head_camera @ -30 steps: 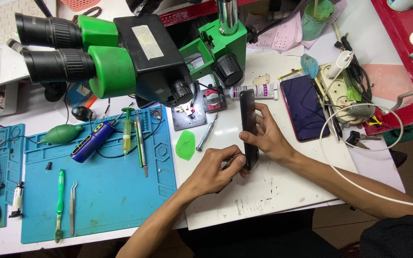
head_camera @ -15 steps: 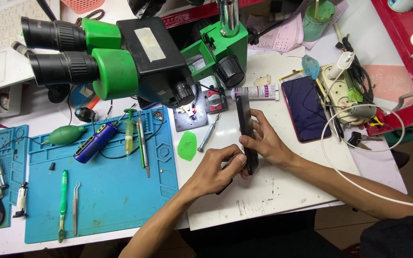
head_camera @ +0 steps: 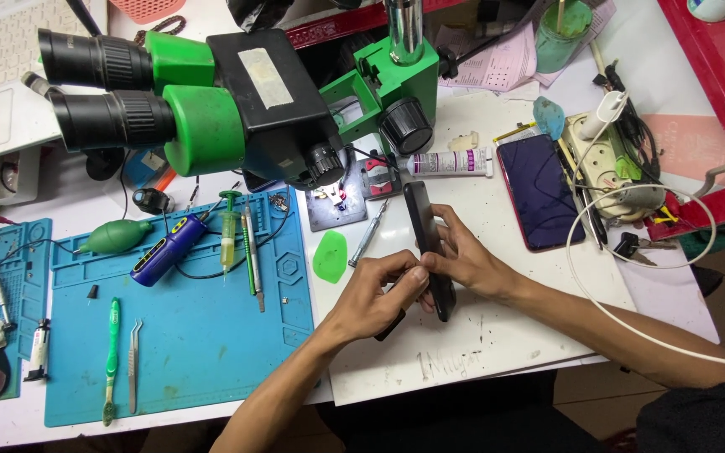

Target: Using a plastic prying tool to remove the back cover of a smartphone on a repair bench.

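- my right hand (head_camera: 472,264) grips a black phone (head_camera: 428,247) from its right side, fingers wrapped around the edge, holding it on its long edge above the white worktop (head_camera: 497,335).
- my left hand (head_camera: 375,298) closes on the lower end of the same phone, thumb and fingertips pressed against its near edge; something dark shows under that palm, but i cannot tell what it is.
- the two hands sit together, touching around the phone, just right of the blue work mat (head_camera: 203,335).
- a green pick (head_camera: 330,256) lies flat just left of the phone, at the mat's right border.
- a silver screwdriver (head_camera: 368,235) lies tilted between the pick and the phone's upper end.
- a green and black microscope (head_camera: 237,101) hangs over the far left of the desk, its eyepieces pointing left.
- a second phone (head_camera: 540,191) with a red rim lies face up to the right, apart from my hands.
- a white glue tube (head_camera: 451,163) lies beyond the held phone.
- on the mat i see a green toothbrush (head_camera: 112,352), tweezers (head_camera: 133,373) beside it, a blue tool (head_camera: 165,250) and a green blower bulb (head_camera: 115,237).
- a white cable (head_camera: 631,327) loops across the right side, passing over my right forearm.
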